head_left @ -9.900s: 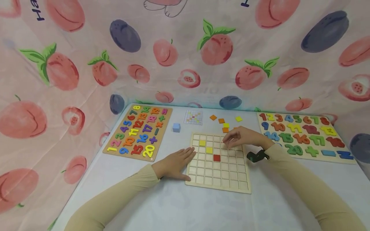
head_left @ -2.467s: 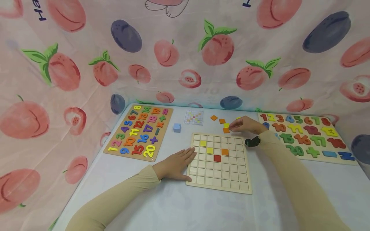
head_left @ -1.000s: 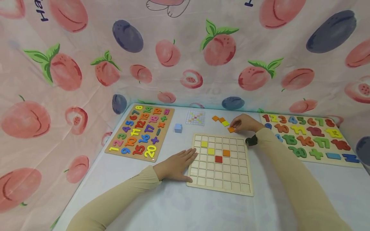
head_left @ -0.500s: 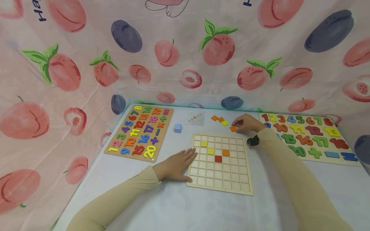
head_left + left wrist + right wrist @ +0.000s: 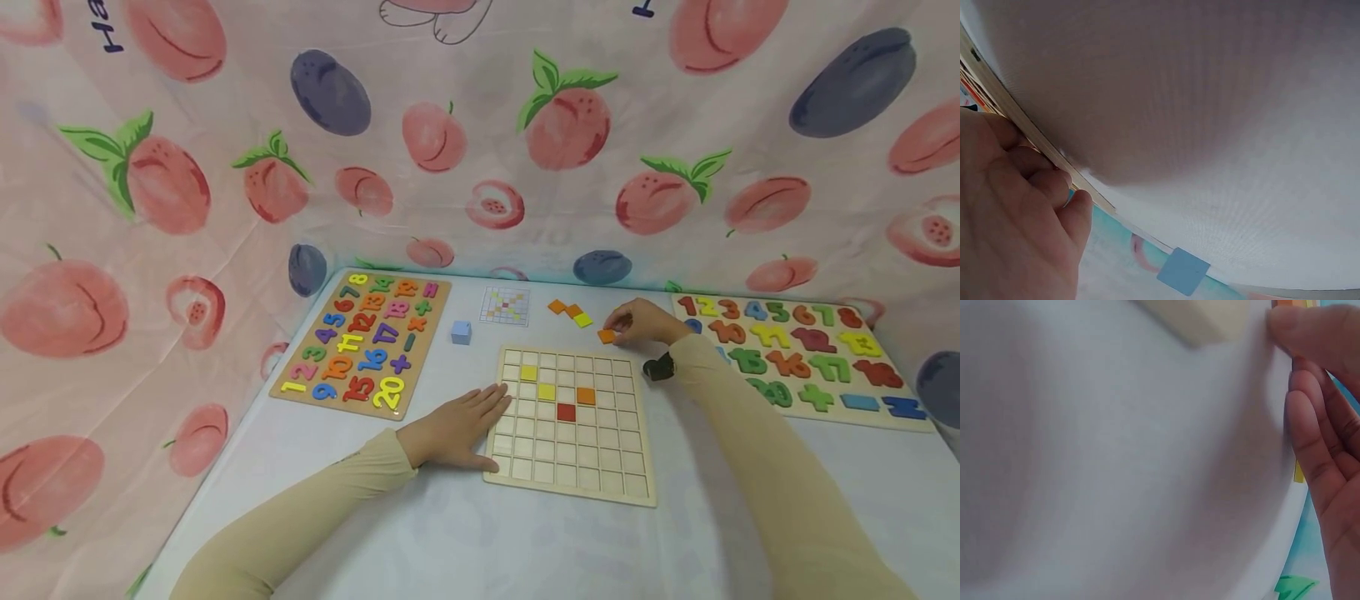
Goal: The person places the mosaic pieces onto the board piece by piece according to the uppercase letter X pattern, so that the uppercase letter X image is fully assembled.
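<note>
On the wooden grid board (image 5: pixel 566 450) my left hand (image 5: pixel 457 427) rests flat at the left edge, fingers straight. The left wrist view shows its fingers (image 5: pixel 1075 212) along the board's rim. Behind the board, my right hand (image 5: pixel 643 323) pinches an orange tile (image 5: pixel 607 336) between thumb and fingers, low over the table; the thumb (image 5: pixel 1304 328) lies against it in the right wrist view. The grid holds a yellow tile (image 5: pixel 528 372), a second yellow tile (image 5: pixel 547 392), a red tile (image 5: pixel 566 412) and an orange tile (image 5: pixel 586 396).
Loose orange tiles (image 5: pixel 557 307) and a yellow tile (image 5: pixel 582 320) lie behind the board. Beside them are a pattern card (image 5: pixel 505 307) and a blue cube (image 5: pixel 461 332). Number boards stand left (image 5: pixel 412 379) and right (image 5: pixel 795 400). Another yellow tile (image 5: pixel 1299 472) shows behind the right fingers.
Since the oldest frame, an orange tile has come onto the grid and the right hand has moved back to the loose tiles. One orange tile has slid right, apart from the others.
</note>
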{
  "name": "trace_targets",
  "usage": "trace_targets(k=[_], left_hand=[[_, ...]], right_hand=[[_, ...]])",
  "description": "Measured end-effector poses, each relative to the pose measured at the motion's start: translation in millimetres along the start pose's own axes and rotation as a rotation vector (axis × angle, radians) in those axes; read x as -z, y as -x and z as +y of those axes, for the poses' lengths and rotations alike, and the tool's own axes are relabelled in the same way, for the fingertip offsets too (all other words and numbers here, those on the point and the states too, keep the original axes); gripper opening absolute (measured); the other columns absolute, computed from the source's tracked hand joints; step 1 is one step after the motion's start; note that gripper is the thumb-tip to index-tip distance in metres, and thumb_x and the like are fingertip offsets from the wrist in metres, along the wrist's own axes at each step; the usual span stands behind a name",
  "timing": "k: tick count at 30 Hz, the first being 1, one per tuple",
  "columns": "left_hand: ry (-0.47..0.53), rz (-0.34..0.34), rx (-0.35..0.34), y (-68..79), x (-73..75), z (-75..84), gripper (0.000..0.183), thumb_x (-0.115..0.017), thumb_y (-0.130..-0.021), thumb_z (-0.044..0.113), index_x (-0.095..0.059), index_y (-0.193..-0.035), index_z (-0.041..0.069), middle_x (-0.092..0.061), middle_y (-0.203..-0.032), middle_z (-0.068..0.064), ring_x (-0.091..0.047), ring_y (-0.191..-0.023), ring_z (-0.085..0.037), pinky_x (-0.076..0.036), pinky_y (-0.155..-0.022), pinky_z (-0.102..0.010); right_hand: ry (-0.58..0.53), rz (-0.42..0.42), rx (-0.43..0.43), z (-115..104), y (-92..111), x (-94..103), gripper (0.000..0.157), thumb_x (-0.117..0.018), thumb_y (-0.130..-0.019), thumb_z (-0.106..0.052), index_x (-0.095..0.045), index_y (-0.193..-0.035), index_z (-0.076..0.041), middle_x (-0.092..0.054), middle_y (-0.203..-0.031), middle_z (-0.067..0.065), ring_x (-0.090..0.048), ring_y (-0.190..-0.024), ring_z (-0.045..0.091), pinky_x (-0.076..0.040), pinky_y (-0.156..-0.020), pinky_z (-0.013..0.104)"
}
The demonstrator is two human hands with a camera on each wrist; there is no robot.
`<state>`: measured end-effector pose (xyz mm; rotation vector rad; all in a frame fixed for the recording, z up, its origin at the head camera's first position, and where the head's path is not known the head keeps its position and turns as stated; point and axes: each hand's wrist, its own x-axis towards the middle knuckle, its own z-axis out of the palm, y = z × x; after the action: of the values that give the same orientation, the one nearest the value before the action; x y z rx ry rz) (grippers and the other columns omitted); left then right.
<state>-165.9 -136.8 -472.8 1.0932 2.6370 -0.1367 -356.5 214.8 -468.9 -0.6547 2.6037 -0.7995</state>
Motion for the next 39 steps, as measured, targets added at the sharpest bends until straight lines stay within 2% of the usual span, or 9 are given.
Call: trace_targets(k=[11,18,27,35,39], left_hand=[[0.015,0.0,0.002,1.1,1.7,-1.1,0.101,-0.048,-0.082,0.07,-0.009,-0.152,0.008,-0.004,-0.16,-0.009,-0.004,-0.148,-0.021,-0.014,-0.121,-0.034],[0.033,-0.005,0.008,1.4,1.3,0.0,0.101,-0.049,-0.082,0.069,-0.008,-0.152,0.009,-0.003,-0.16,-0.008,-0.004,-0.148,-0.02,-0.013,-0.121,-0.034],[0.031,-0.008,0.012,1.2,1.6,1.4,0.101,-0.049,-0.082,0.07,-0.008,-0.152,0.01,-0.003,-0.16,-0.007,-0.003,-0.148,-0.019,-0.012,-0.121,-0.033],[0.017,-0.004,0.011,1.0,2.3,1.0,0.101,-0.049,-0.082,0.07,-0.009,-0.152,0.009,-0.004,-0.16,-0.008,-0.004,-0.148,-0.02,-0.013,-0.121,-0.034],[0.015,-0.004,0.008,1.4,2.5,1.2,0.101,-0.048,-0.082,0.071,-0.009,-0.152,0.009,-0.004,-0.16,-0.008,-0.004,-0.148,-0.02,-0.014,-0.121,-0.034]], right_hand=[[-0.028,0.005,0.021,7.3,-3.1,1.1,0.025,-0.074,-0.074,-0.004,-0.067,-0.097,0.002,-0.066,-0.086,0.011,-0.057,-0.076,0.013,-0.052,-0.073,0.026],[-0.06,0.015,0.034,9.4,-2.0,-0.8,0.024,-0.071,-0.075,0.0,-0.066,-0.099,0.002,-0.066,-0.088,0.011,-0.056,-0.078,0.013,-0.051,-0.071,0.022],[-0.115,0.005,0.024,8.7,2.4,1.2,0.031,-0.071,-0.078,-0.003,-0.066,-0.106,0.006,-0.068,-0.094,0.017,-0.058,-0.078,0.01,-0.05,-0.068,0.016],[-0.07,0.009,-0.025,4.5,5.7,2.0,0.029,-0.073,-0.077,-0.008,-0.068,-0.102,0.005,-0.068,-0.09,0.013,-0.056,-0.077,0.011,-0.05,-0.068,0.018],[-0.057,0.017,-0.023,1.3,10.0,1.8,0.028,-0.074,-0.077,-0.012,-0.068,-0.1,0.004,-0.067,-0.086,0.01,-0.056,-0.076,0.012,-0.049,-0.068,0.02]])
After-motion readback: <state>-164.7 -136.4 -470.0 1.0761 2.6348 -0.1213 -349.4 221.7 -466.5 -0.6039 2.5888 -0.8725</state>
